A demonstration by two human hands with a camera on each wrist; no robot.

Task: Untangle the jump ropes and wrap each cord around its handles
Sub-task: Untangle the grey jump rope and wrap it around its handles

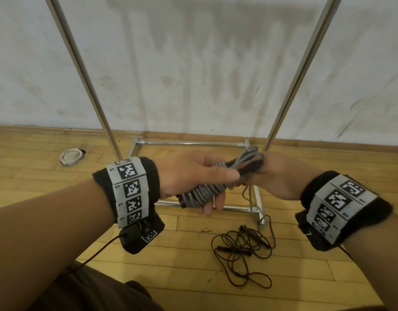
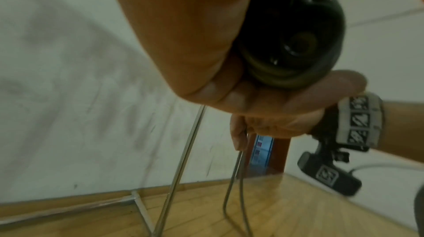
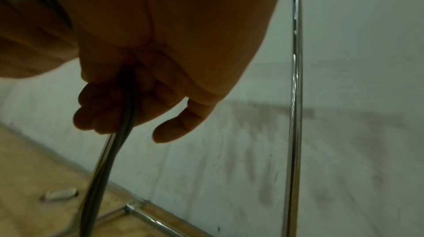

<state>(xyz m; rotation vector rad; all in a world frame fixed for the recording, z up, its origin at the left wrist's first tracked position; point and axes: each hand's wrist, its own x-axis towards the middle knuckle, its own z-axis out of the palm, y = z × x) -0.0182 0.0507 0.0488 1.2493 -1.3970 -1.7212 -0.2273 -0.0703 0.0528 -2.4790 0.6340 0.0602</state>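
Note:
My left hand (image 1: 207, 182) grips a pair of dark jump rope handles (image 1: 249, 168) with a grey cord (image 1: 202, 194) coiled many times around them. Seen end-on in the left wrist view, the handle bundle (image 2: 296, 44) sits in my curled fingers (image 2: 321, 84). My right hand (image 1: 276, 173) holds the far end of the bundle and pinches the loose grey cord (image 3: 123, 119), which hangs down toward the floor. A second, black jump rope (image 1: 240, 250) lies in a loose tangle on the wooden floor below my hands, its handles among the loops.
A chrome clothes rack stands in front of me, with two uprights (image 1: 88, 81) (image 1: 299, 70) and a base frame (image 1: 193, 143) on the wooden floor (image 1: 182, 265). A white round fitting (image 1: 71, 156) sits on the floor at left. A stained white wall is behind.

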